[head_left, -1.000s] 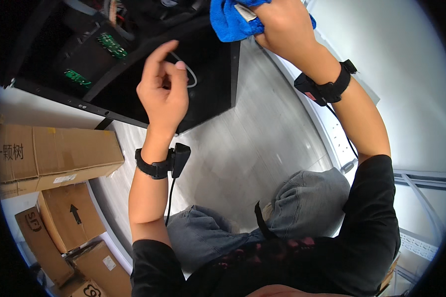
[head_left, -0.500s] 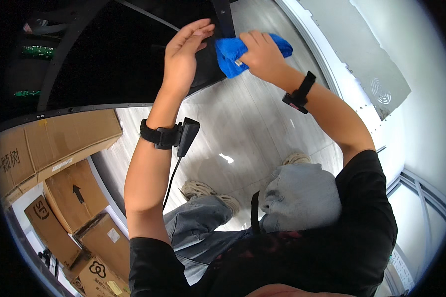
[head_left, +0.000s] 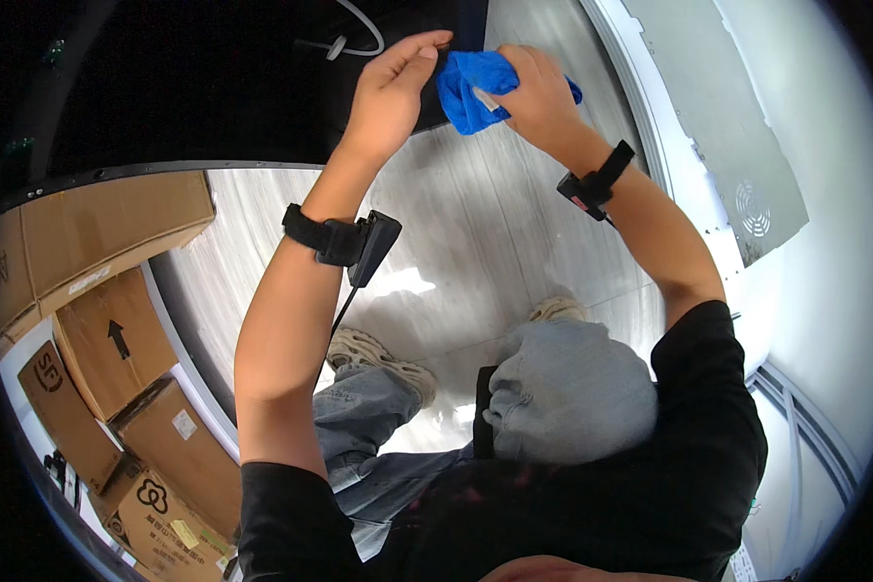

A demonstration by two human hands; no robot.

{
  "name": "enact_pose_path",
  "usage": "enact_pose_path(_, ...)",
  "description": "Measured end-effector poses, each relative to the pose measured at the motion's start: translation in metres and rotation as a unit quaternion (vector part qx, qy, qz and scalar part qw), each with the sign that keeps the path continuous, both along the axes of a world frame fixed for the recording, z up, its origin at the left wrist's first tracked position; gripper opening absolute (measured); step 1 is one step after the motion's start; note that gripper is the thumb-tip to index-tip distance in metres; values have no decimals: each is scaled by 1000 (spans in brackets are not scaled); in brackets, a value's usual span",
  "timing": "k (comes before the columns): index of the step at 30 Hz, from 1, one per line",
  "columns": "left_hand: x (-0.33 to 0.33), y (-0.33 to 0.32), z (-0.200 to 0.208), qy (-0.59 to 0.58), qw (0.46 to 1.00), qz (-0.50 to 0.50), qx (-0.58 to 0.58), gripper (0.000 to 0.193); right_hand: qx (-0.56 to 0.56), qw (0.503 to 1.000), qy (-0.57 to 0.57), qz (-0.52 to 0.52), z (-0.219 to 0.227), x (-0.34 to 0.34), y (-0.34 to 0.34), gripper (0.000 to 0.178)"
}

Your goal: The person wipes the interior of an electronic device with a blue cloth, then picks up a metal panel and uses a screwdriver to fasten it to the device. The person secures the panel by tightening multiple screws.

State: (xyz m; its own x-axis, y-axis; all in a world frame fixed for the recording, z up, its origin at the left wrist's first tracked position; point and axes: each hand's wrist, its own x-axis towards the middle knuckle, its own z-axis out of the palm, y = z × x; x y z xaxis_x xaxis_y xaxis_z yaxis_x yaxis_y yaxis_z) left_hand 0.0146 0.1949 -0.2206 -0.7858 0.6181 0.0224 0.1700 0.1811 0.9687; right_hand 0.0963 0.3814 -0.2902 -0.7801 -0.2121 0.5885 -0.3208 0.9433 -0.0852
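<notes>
A bunched blue cloth (head_left: 478, 89) with a small pale tag is gripped in my right hand (head_left: 541, 95), at the corner of a black cabinet (head_left: 252, 107). Just left of the cloth is my left hand (head_left: 390, 97), its fingers stretched out and nothing visible in them. Its fingertips are close to the cabinet's dark upright post (head_left: 472, 27); whether they touch it I cannot tell. Each wrist wears a black strap with a small black device, and a cable (head_left: 342, 315) runs down from the left one.
Several cardboard boxes (head_left: 116, 339) are stacked at the left. A pale curved cable (head_left: 367, 24) shows against the dark cabinet. On the right, a white wall carries a grey panel (head_left: 737, 145) with a round vent. Pale floor (head_left: 475, 223) lies between, with my shoes on it.
Both hands and the cloth sit slightly higher and further right. My left hand is closer to the cloth. The view has shifted, and the pale cable now shows at the top.
</notes>
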Motion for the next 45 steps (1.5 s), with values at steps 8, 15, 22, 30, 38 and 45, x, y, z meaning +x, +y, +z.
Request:
enact_pose_path(8,4,2,-39,-142,990,-25,10,36,31,995,-67,64,-95,-4,8,8)
enact_pose_path(15,10,6,-46,-133,991,-21,26,44,18,989,-141,38,-143,-4,5,11)
enact_pose_path(22,11,4,-58,-133,989,-4,60,43,45,970,-237,-23,-161,-3,-8,17)
enact_pose_path(30,10,-55,-29,-79,996,29,-12,25,23,883,-468,19,-100,5,-42,58)
enact_pose_path(38,-6,-216,50,-44,992,122,13,26,-25,972,-106,207,133,-49,-180,58)
enact_pose_path(45,-24,-232,100,127,940,305,82,31,-57,951,217,215,247,-95,-248,64)
